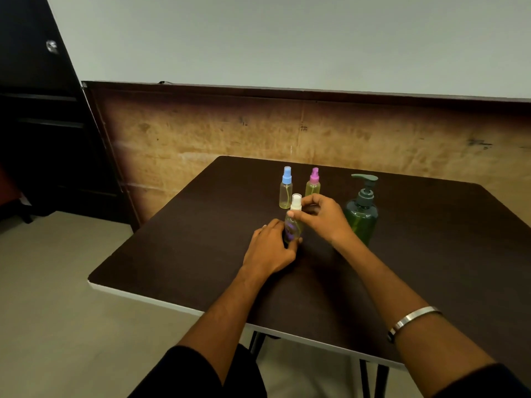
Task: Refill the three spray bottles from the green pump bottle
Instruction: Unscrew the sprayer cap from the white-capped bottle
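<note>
Near the middle of the frame, a small clear plastic spray bottle with a white cap (293, 222) stands on the dark brown tabletop (172, 254). The left hand (271, 248) has its fingers curled round the low part of this bottle. The right hand (321, 216) pinches the white cap with thumb and fingers from the right side.

Just behind stand two more small clear spray bottles, one with a blue cap (286, 187) and one with a pink cap (313, 182). Both hold some pale yellow liquid. The held bottle looks yellowish too, but how full it is cannot be told. To the right, close by the right wrist, stands the big dark green pump bottle (362, 211).

The bottles sit toward the far side of the tabletop, away from its edges. A silver bangle (413, 321) circles the right forearm.
</note>
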